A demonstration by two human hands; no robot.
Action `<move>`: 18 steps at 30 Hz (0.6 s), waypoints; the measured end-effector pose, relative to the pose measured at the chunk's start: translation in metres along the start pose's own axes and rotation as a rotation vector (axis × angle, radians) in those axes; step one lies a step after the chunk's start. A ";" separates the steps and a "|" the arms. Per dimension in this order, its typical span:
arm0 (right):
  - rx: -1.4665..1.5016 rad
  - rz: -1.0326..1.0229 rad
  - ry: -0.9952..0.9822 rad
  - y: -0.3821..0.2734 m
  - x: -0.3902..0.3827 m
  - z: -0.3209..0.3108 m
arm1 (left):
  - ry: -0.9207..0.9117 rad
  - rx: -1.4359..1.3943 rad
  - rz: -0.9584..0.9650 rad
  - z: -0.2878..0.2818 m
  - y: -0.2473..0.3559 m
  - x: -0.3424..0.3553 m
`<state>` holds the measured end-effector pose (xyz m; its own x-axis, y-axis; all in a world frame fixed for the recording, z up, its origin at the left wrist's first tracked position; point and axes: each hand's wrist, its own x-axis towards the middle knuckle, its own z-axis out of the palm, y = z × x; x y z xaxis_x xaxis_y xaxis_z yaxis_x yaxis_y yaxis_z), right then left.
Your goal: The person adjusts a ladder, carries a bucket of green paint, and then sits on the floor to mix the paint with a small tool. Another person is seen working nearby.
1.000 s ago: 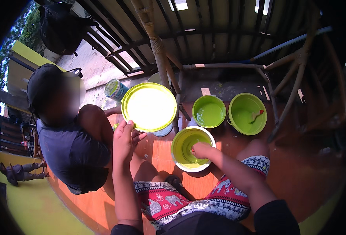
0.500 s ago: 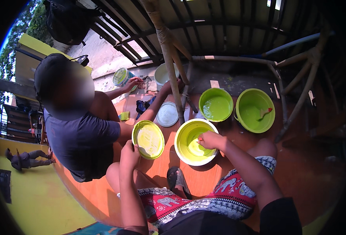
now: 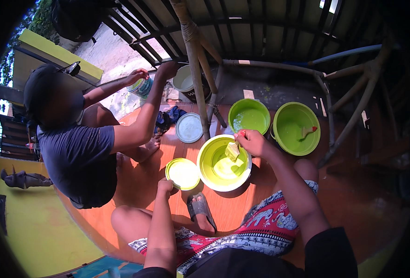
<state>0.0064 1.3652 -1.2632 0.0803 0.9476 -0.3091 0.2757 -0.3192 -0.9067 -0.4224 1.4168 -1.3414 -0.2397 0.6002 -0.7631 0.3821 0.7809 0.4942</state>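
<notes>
My left hand [image 3: 165,186] grips the near edge of a round lid [image 3: 183,174] coated in yellow-green paint, just left of a white bucket. In my right hand [image 3: 253,142] is a paintbrush [image 3: 232,151], its red handle end showing at my fingers. The bristles point down, covered in yellow-green paint, over the inside of the white bucket [image 3: 207,160]. That bucket's inner wall and bottom are smeared with the same colour.
Beyond stand a green bucket [image 3: 249,104] of green liquid and a larger one [image 3: 286,123] with another paintbrush [image 3: 308,132]. A bamboo frame [image 3: 196,69] rises behind a grey lid [image 3: 189,128] and dark blue cloth [image 3: 170,116]. A person [image 3: 84,148] squats at left, near a pale-topped bucket [image 3: 184,79].
My right hand has lifted the paintbrush up off the bucket's inside. The lid in my left hand has shifted toward the bucket. The other person's hands have risen and they lean back.
</notes>
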 end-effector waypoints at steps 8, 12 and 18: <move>0.030 0.055 -0.052 0.016 -0.007 0.000 | -0.256 -0.177 -0.117 0.029 -0.018 0.051; -0.067 0.023 -0.138 0.016 -0.018 0.006 | -0.187 -0.077 -0.064 0.041 -0.001 0.055; -0.115 0.039 -0.229 0.001 -0.030 0.006 | -0.212 0.243 -0.039 0.063 0.067 0.001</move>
<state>-0.0010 1.3367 -1.2569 -0.1225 0.9031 -0.4115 0.3844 -0.3391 -0.8586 -0.3408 1.4582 -1.3352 -0.0764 0.5015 -0.8618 0.5844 0.7228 0.3688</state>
